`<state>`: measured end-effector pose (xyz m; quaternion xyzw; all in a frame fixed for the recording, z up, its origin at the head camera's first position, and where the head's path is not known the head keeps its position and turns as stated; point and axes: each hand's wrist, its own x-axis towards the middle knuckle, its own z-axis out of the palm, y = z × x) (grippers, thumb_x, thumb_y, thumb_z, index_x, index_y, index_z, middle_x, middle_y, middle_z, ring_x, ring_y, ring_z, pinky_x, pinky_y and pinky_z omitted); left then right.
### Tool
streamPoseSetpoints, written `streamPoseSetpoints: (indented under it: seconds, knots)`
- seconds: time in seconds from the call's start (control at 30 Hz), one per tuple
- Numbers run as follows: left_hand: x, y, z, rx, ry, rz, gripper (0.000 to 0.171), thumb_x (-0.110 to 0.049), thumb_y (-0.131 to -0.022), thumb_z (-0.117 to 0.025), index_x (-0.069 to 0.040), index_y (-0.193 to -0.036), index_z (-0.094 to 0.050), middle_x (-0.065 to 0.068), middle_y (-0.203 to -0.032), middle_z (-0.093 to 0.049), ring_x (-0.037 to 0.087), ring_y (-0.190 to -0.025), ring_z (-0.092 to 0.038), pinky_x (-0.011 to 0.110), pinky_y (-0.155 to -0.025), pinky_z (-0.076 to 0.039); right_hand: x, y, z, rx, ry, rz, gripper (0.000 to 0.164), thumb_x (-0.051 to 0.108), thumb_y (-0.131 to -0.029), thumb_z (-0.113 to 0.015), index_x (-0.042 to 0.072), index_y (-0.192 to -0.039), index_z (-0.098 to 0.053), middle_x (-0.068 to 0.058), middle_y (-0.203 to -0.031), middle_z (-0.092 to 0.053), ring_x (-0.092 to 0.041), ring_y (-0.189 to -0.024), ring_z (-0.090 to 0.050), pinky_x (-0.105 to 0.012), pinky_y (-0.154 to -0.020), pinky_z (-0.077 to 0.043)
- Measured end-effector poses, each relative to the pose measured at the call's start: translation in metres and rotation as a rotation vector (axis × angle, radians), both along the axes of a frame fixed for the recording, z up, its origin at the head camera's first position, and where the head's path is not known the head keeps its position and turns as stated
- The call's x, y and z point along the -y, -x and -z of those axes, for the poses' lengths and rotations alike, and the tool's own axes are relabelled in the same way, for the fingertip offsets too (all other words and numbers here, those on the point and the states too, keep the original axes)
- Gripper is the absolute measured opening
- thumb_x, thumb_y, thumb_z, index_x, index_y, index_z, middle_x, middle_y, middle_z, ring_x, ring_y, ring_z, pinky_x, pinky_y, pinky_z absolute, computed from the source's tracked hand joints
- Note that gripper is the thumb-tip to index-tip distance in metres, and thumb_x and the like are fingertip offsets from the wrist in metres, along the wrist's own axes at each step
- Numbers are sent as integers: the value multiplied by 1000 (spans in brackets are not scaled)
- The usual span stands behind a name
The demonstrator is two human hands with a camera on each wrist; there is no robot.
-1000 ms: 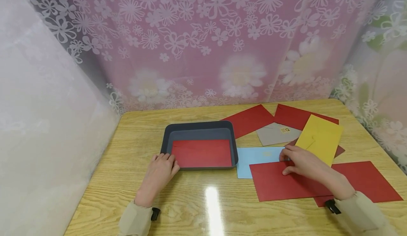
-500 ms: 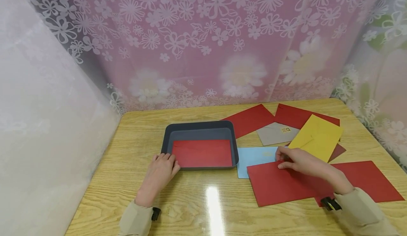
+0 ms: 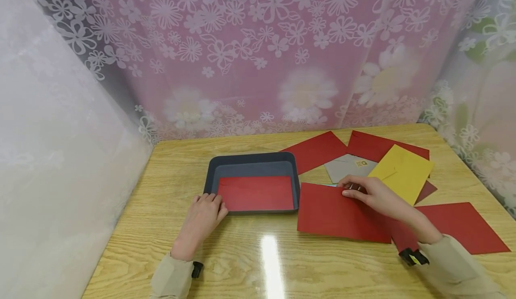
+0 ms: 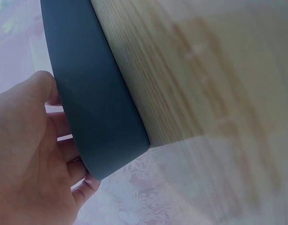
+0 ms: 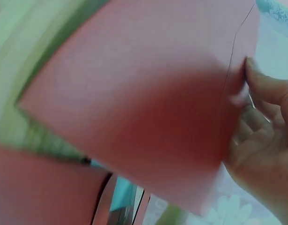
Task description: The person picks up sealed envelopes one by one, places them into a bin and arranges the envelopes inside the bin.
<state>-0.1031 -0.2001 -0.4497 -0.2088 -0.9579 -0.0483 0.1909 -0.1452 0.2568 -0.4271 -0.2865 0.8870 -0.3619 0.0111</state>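
Observation:
My right hand pinches a red envelope by its far long edge, thumb on the near side. In the right wrist view the envelope is tilted off the table, its flap line showing close to the thumb. Its left end comes right up to the dark baking tray. My left hand grips that tray at its near left corner; in the left wrist view the fingers curl over the rim and the tray's outer wall shows. Inside the tray a red envelope lies flat along the near side.
A light blue envelope is mostly hidden under the held one. Behind lie a grey envelope with a gold mark, a yellow envelope and red envelopes. Another red envelope lies at right. Patterned curtains enclose the table.
My right hand has lifted the red envelope and carried it left toward the tray, now covering most of the light blue envelope. The left hand and the tray stay in place.

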Motion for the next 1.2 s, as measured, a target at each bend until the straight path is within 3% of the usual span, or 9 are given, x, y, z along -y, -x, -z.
streamPoseSetpoints:
  seconds: [0.27,0.53,0.9,1.2]
  knots:
    - [-1,1,0,34,2,-13,33,-15,-94,-68,-14,-67,-48,-1,-62,-38,20,-60,-39,35,-67,-33,17,12,-7,-142,36,70,21,11,-91,-74,22,-109,-72,11,-93,-68,-2,-76,-60,-23,-65,-49]
    - [-1,1,-1,61,9,-26,32,-15,-95,-67,-14,-68,-49,-1,-63,-38,20,-61,-38,34,-68,-32,40,24,-22,-264,-33,131,25,13,-86,-80,19,-110,-73,9,-95,-70,-6,-77,-63,-24,-67,-51]
    - [0,1,1,46,16,-20,33,-16,-95,-67,-14,-68,-48,-1,-63,-40,20,-61,-40,34,-67,-34,88,37,-47,-321,-54,137,23,15,-90,-77,17,-112,-72,3,-103,-74,-14,-86,-69,-36,-74,-53]
    - [0,0,2,89,-10,-29,34,-16,-96,-66,-15,-68,-46,-2,-63,-38,19,-61,-38,35,-69,-34,126,46,-52,-408,-53,169,21,14,-96,-70,15,-116,-72,-2,-108,-73,-16,-78,-66,-32,-58,-47]
